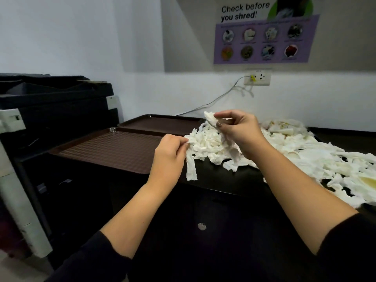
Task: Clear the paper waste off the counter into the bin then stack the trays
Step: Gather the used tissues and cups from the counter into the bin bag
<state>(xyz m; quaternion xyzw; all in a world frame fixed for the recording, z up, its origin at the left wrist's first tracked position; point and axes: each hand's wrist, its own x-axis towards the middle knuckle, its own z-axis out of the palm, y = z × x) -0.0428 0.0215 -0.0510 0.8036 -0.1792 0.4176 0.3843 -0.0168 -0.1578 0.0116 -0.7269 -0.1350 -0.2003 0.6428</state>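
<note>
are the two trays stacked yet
No, the near tray and the far tray lie side by side on the counter, left of the paper scraps.

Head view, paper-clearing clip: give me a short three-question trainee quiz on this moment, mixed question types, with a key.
1. True or false: the two brown trays are already stacked.
2. Which hand lifts a paper piece highest? A) left B) right
3. Fill in: the wall poster reads "Check before you ____!"

Key:
1. False. The near tray and the far tray lie side by side on the counter.
2. B. The right hand pinches a crumpled piece above the paper pile; the left hand pinches a hanging strip lower down.
3. shred, on the poster.
</note>
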